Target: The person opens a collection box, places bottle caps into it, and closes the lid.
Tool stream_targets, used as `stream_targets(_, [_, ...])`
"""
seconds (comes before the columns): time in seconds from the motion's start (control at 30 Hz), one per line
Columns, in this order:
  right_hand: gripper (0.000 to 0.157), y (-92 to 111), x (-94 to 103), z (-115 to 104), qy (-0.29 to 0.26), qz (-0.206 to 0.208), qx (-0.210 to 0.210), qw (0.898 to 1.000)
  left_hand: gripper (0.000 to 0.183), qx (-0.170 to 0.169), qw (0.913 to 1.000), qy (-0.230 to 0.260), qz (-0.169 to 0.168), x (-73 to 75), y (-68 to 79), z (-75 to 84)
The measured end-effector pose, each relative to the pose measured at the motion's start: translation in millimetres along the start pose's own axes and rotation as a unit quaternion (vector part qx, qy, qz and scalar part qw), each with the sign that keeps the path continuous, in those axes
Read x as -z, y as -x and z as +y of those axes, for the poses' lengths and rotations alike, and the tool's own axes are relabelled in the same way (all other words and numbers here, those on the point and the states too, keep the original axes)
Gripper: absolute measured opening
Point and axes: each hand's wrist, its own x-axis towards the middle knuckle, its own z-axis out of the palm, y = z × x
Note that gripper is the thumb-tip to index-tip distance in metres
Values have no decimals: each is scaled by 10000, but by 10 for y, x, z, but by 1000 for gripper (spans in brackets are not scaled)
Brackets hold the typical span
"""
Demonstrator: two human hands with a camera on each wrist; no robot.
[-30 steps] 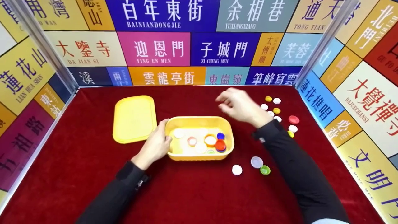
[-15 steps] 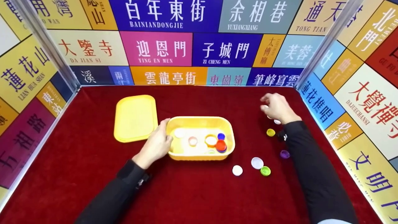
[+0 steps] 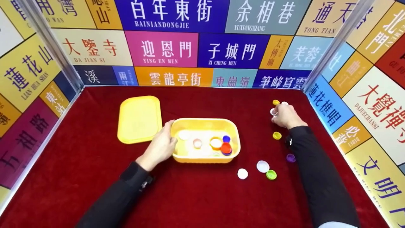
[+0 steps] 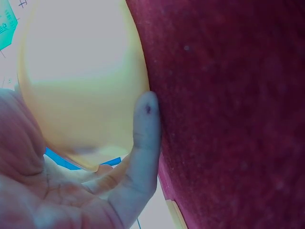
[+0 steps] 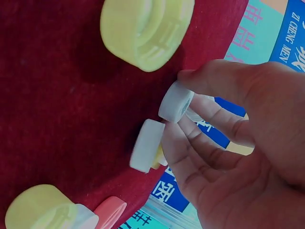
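My left hand [image 3: 159, 144] grips the left end of a yellow plastic box [image 3: 207, 160]; in the left wrist view its fingers [image 4: 145, 138] curl against the box wall [image 4: 86, 114]. Inside the box lie several caps, among them a red bottle cap [image 3: 226, 147] and a blue one [image 3: 226, 138]. At the table's far right, my right hand [image 3: 287, 117] pinches a white bottle cap [image 5: 176, 101] between thumb and fingers. Touching or close by those fingers is another white cap [image 5: 147, 145]. A yellow cap [image 5: 147, 36] lies nearby on the cloth.
A yellow lid [image 3: 140, 119] lies left of the box. A purple cap [image 3: 291, 158], a green cap [image 3: 271, 174], a pale cap [image 3: 262, 166] and a white cap [image 3: 242, 173] lie to the box's right. Printed panels [image 3: 161, 49] wall the red cloth table [image 3: 190, 196].
My right hand has moved from beside the box to the caps at far right and lowered onto a white cap there. The left hand keeps its hold on the box.
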Motion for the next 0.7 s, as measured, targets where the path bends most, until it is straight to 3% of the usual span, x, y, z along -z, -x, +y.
stream_targets(0.47, [32,-2,-15,-2,75,159,297,9994,70,6,10000,0,15,-1,-6,4])
stream_targets(0.7, [23,7,31,-178,-3,344,493,9982,70,16,10000,-7,-3,2,-7,11])
